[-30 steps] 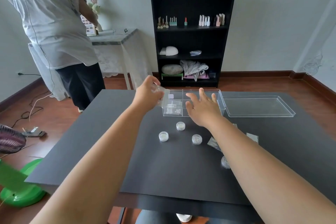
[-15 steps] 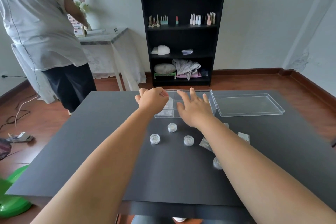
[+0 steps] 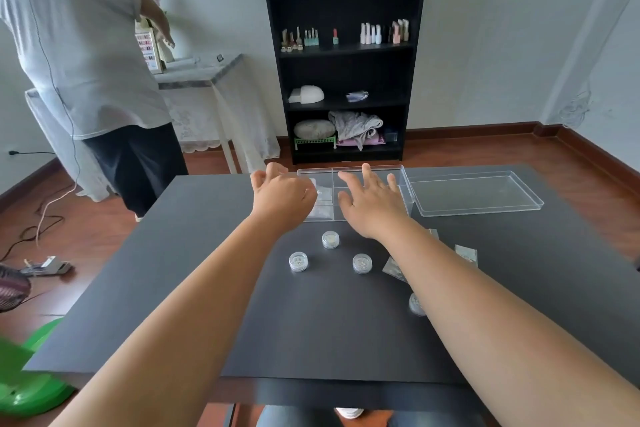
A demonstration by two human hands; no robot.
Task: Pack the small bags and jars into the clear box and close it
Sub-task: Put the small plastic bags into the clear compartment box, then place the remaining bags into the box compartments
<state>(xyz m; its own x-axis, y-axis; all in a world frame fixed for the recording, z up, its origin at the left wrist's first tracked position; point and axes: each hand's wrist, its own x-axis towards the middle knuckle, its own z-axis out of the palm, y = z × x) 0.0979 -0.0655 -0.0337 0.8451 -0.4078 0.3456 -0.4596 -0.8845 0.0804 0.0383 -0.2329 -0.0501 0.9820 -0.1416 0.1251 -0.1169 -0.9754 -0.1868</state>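
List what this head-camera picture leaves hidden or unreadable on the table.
- Head view: the left hand covers the clear box's left compartments, so a full bag count there is impossible.
- Right forearm hides part of a jar and a small bag.
- Jar contents are too small to identify.
- The left hand's grip is unclear.

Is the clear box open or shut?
Open: the clear box has no cover, and its lid lies flat beside it on the table.

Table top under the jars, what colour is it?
Dark grey, matte and plain, no pattern. The table shows best in the head view.
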